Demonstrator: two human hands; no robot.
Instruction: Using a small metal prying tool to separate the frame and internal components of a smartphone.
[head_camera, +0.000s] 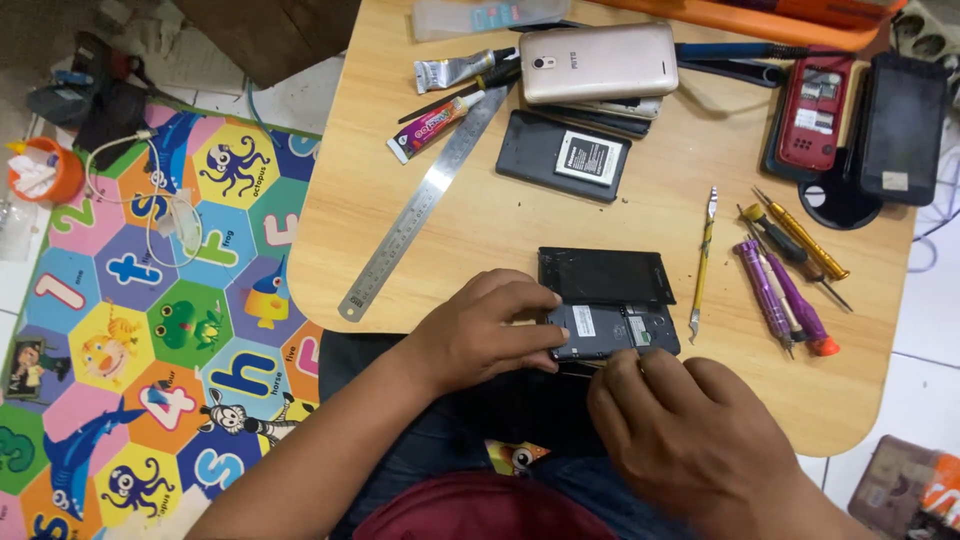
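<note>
1. Head view: my left hand (478, 335) lies flat, fingers pressed together, holding down the left end of the opened phone (612, 332) at the near edge of the wooden table (460, 215).
2. My right hand (680, 430), fingers bunched, touches the phone's near edge; whether it pinches anything, I cannot tell.
3. Black screen panel (604, 276) just behind phone; steel ruler (425, 205), purple screwdrivers (780, 290) alongside.

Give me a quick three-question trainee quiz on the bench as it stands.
1. True or false: the left hand rests on the opened phone.
2. Which lies left of the gold phone: A ruler, B purple screwdrivers, C red phone?
3. What lies just beyond the opened phone?

Key
1. True; the right hand works its near edge.
2. A.
3. A black screen panel.
</note>
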